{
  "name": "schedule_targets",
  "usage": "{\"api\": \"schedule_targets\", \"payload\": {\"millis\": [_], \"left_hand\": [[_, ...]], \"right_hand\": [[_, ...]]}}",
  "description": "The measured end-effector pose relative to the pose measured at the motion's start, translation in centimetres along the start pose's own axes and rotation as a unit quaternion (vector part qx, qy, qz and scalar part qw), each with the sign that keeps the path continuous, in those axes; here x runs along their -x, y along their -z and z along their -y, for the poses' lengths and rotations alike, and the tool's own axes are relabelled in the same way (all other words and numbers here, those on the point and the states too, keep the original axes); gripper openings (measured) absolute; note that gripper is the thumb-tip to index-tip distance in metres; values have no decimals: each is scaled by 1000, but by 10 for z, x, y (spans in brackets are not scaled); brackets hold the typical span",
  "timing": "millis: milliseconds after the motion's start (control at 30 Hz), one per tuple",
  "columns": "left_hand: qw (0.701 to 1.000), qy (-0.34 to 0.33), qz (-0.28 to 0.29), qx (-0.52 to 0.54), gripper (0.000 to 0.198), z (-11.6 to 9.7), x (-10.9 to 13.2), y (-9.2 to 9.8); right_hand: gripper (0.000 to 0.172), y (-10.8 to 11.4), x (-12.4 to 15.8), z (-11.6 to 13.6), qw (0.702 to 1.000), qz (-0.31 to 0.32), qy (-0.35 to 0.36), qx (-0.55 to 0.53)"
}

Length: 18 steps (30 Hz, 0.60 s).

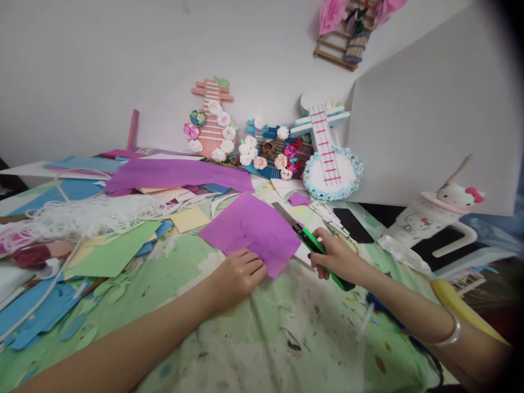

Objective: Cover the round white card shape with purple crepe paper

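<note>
Paper (239, 221), purple and roughly square, lies on the green-patterned cloth (254, 338) in front of the person, turned so that one corner points their way; I see no clearly longer side. The left hand (241, 273) is the nearer one, resting on the paper's near left edge with fingers together and loosely curled; whether they pinch it, I can't tell from here. The right hand (338, 256) is off to the paper's right, wrapped round a green-handled knife (314, 241). That knife slants away and leftward, its long axis nearly in line with the paper's far right edge, its blade just beside it; contact I can't make out.
</note>
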<state>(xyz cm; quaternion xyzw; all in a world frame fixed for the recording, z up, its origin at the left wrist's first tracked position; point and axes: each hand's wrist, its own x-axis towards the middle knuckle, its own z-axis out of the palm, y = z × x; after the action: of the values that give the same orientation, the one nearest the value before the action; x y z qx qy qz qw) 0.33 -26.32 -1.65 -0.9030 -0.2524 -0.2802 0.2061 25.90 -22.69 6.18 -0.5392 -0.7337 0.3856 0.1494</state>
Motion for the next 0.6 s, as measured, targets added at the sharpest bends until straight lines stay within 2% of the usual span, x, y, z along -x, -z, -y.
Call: {"api": "schedule_targets", "payload": {"millis": [200, 333, 600], "left_hand": [[999, -10, -1, -35, 22, -5, -11, -1], [998, -12, -2, -67, 18, -9, -19, -4], [996, 86, -21, 6, 18, -9, -14, -9]], "right_hand": [[13, -23, 12, -1, 999, -34, 14, 40], [8, -39, 19, -4, 996, -14, 61, 67], [12, -44, 24, -4, 988, -4, 89, 127]]}}
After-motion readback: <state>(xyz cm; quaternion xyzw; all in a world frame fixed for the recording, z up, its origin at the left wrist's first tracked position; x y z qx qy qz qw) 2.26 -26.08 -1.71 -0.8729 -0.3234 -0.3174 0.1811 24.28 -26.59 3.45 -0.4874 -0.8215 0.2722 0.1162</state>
